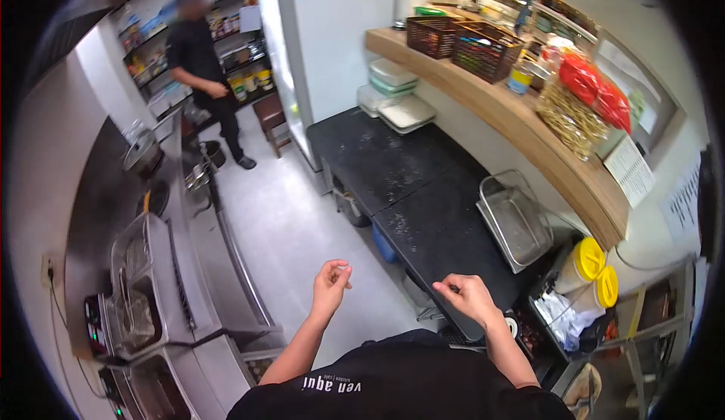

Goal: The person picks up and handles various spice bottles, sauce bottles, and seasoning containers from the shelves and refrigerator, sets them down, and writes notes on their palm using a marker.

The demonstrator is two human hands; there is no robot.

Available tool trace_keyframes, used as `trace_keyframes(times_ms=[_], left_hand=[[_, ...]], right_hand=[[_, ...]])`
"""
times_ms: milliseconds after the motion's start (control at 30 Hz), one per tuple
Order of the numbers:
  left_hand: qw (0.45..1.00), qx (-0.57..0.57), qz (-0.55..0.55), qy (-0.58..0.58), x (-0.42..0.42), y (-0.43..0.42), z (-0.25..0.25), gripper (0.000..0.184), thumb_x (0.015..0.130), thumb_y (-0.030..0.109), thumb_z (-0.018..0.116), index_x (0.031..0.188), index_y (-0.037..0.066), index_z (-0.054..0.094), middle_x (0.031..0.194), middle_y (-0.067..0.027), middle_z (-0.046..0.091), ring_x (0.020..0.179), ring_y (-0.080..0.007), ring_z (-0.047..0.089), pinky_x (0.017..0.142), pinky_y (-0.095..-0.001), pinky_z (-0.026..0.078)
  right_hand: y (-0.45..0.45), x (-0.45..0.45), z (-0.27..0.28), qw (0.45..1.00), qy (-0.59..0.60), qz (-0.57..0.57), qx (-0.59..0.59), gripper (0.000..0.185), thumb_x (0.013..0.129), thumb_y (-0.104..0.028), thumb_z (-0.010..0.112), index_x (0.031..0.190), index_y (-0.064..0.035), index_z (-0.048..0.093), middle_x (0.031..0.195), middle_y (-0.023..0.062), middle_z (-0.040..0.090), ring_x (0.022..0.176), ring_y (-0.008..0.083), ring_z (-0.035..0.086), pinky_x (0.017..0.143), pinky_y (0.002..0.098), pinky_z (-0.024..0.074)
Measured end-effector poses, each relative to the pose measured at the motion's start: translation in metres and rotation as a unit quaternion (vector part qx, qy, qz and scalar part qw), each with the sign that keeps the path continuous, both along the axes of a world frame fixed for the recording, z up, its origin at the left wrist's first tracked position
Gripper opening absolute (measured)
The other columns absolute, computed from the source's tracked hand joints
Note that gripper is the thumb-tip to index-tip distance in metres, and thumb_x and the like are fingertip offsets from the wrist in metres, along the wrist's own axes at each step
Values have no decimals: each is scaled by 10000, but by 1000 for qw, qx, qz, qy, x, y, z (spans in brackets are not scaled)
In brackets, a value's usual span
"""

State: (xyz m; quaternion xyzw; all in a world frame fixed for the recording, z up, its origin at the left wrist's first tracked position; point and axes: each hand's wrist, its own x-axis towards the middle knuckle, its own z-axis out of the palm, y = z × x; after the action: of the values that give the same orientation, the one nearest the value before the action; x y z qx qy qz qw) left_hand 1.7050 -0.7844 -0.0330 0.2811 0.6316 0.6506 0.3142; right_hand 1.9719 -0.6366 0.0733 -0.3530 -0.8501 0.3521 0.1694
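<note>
My left hand [331,288] is raised over the pale floor, its fingers loosely curled and the thumb a little apart, with nothing visible in it. Over the near edge of the black worktop [445,216] is my right hand [470,299], its fingers bent in towards the thumb. Whether it pinches something small cannot be made out. White powdery specks are scattered on the worktop. A wire-mesh basket [517,223] rests on its right side, beyond my right hand. At the far end are stacked plastic containers [400,103].
Fryer baskets [136,314] and a steel counter [200,269] line the left. A person [200,65] in dark clothes stands by the back shelves. Yellow-lidded tubs [589,261] stand at right. A wooden ledge [483,95] above the worktop bears dark crates [483,50] and a bag of fries-like sticks [570,118].
</note>
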Motion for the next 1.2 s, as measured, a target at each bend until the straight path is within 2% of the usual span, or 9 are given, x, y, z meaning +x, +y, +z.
trace_keyframes(times_ms=[100,267,500,600,700,833,1067,1100,1200], left_hand=[[998,-49,-33,-12,15,18,13,183,918,169,631,1050,52,584,703,19,563,601,-48,517,578,-224,464],[990,27,-141,-8,93,52,28,189,941,221,606,1029,54,591,641,45,532,595,-32,486,525,-227,431],[968,29,-246,37,181,60,23,172,952,194,590,1012,34,595,622,48,494,544,-30,438,520,-220,424],[965,3,-254,62,207,61,28,161,948,178,593,1019,34,591,625,51,498,546,-24,438,500,-212,405],[974,33,-220,40,235,61,35,163,923,168,635,1035,65,575,580,77,442,506,-18,381,474,-207,296],[972,57,-225,29,271,52,46,215,917,157,642,1086,63,547,609,75,454,533,-13,383,496,-196,300],[967,66,-242,47,326,39,42,399,908,163,655,1221,39,442,734,36,518,608,-21,427,564,-197,359],[971,52,-231,44,331,37,43,405,907,162,656,1223,34,438,747,29,529,611,-24,437,568,-197,364],[978,36,-204,36,342,30,36,413,905,159,656,1227,24,435,776,15,548,616,-30,455,579,-197,379]], right_hand=[[-1,20,-2,997,-23,54,46,275,881,-326,643,848,-55,679,641,144,620,574,310,603,555,383,460],[-3,84,-2,997,-69,8,39,271,882,-331,635,840,-68,683,633,132,620,597,316,617,572,385,472],[-3,175,16,989,-2,-124,82,227,870,-271,664,861,-46,685,633,151,603,555,298,590,540,379,454],[-7,222,12,983,19,-167,78,237,868,-272,669,856,-35,680,623,149,593,530,290,570,529,372,445],[-15,264,7,972,15,-225,69,230,866,-260,680,865,-30,689,600,150,590,478,230,550,505,342,436],[-21,309,-5,961,40,-274,13,241,872,-257,679,885,-17,696,581,141,600,466,170,542,496,318,428],[-15,350,-29,961,59,-267,-29,258,888,-265,657,877,-11,697,603,96,646,505,141,575,514,305,442],[-14,352,-30,964,62,-256,-28,222,898,-217,660,849,-1,680,578,30,609,530,76,542,502,257,415],[-5,354,-37,973,48,-224,-11,249,890,-274,655,876,-30,703,613,98,650,481,141,557,504,314,432]])
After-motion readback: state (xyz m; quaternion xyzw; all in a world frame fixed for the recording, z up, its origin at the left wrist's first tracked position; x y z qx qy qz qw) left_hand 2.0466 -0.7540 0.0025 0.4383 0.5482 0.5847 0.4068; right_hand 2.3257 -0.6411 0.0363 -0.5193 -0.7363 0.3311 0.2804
